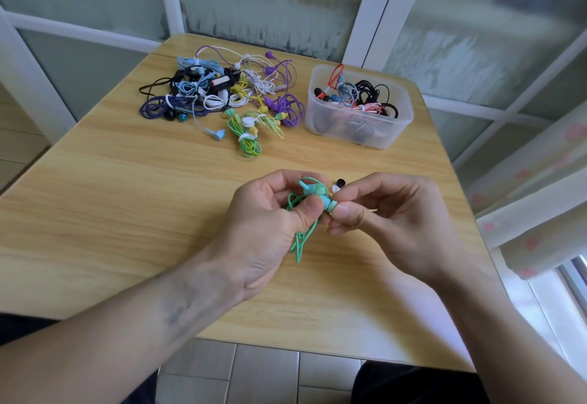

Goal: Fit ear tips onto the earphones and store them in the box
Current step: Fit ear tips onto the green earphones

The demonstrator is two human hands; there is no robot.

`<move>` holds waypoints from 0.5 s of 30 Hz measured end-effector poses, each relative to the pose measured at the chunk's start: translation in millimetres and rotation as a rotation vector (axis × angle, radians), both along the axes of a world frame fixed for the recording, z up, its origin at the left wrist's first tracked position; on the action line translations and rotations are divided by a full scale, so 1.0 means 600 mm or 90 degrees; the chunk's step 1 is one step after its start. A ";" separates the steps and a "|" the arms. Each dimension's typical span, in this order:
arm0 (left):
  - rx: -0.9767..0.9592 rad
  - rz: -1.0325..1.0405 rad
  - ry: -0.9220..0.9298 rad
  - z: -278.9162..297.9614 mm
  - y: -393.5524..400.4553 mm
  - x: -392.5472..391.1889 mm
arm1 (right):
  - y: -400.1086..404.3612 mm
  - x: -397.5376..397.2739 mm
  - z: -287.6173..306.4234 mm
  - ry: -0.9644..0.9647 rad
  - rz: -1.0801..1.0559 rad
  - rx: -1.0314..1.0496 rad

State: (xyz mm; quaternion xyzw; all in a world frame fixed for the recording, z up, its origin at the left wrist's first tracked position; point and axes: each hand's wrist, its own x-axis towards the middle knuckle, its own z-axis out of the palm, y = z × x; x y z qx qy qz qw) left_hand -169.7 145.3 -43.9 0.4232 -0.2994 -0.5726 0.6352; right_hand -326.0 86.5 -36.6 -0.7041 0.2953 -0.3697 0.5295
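Two hands meet above a wooden table (133, 200). At the far side lies a pile (222, 98) of tangled earphones in purple, blue, white, black and yellow-green; right of it, a clear box (359, 108) holds more coiled pairs. The left hand (270, 222) grips mint-green earphones (313, 195), cord looping below its fingers. The right hand (390, 216) pinches the bud's tip between thumb and forefinger. Just behind the hands, a black ear tip (340, 182) and a white ear tip (334, 188) rest on the table.
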 end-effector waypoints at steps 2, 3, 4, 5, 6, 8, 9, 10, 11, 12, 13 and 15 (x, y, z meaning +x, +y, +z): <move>-0.001 0.010 -0.010 -0.002 0.001 -0.001 | 0.000 0.000 -0.001 0.011 -0.004 -0.012; 0.002 0.013 -0.010 -0.003 0.001 -0.001 | 0.001 0.001 -0.002 0.020 -0.006 -0.022; 0.004 0.014 -0.008 -0.003 0.002 -0.001 | 0.002 0.001 -0.002 0.026 -0.011 -0.036; 0.005 0.014 -0.007 -0.003 0.003 -0.001 | 0.003 0.002 -0.002 0.033 -0.018 -0.052; 0.005 0.015 -0.009 -0.003 0.003 -0.002 | 0.005 0.003 -0.002 0.040 -0.024 -0.070; 0.005 0.025 -0.027 -0.005 0.004 -0.002 | 0.009 0.005 -0.001 0.052 -0.038 -0.095; 0.005 0.031 -0.039 -0.007 0.003 -0.001 | 0.011 0.006 -0.001 0.056 -0.045 -0.100; 0.005 0.035 -0.051 -0.008 0.003 -0.001 | 0.012 0.007 -0.002 0.056 -0.053 -0.101; 0.003 0.037 -0.058 -0.008 0.001 -0.001 | 0.013 0.010 -0.002 0.051 -0.062 -0.096; -0.001 0.038 -0.058 -0.008 0.000 -0.002 | 0.015 0.013 -0.005 0.037 -0.073 -0.082; -0.005 0.039 -0.055 -0.006 -0.001 -0.002 | 0.018 0.017 -0.007 0.012 -0.084 -0.052; -0.016 0.051 -0.053 -0.005 -0.003 -0.002 | 0.025 0.027 -0.012 -0.072 -0.085 0.093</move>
